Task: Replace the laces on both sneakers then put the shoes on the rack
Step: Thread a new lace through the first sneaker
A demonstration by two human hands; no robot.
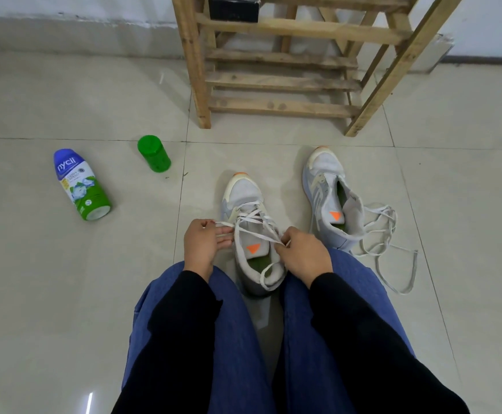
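A white sneaker (245,194) with an orange tongue mark stands on the tiled floor between my knees, toe pointing away. Its white lace (251,221) is loosely crossed through the eyelets. My left hand (203,245) pinches one lace end at the shoe's left side. My right hand (302,253) pinches the other end at the right side, beside the tongue. The second sneaker (328,189) stands to the right, without a lace in its eyelets. A loose white lace (382,231) lies tangled on the floor at its right. The wooden rack (282,82) stands ahead.
A blue and green powder bottle (81,185) lies on its side at the left, with a green cap (153,153) near it. A black box (233,7) sits on an upper rack shelf. My blue-trousered knees flank the near sneaker.
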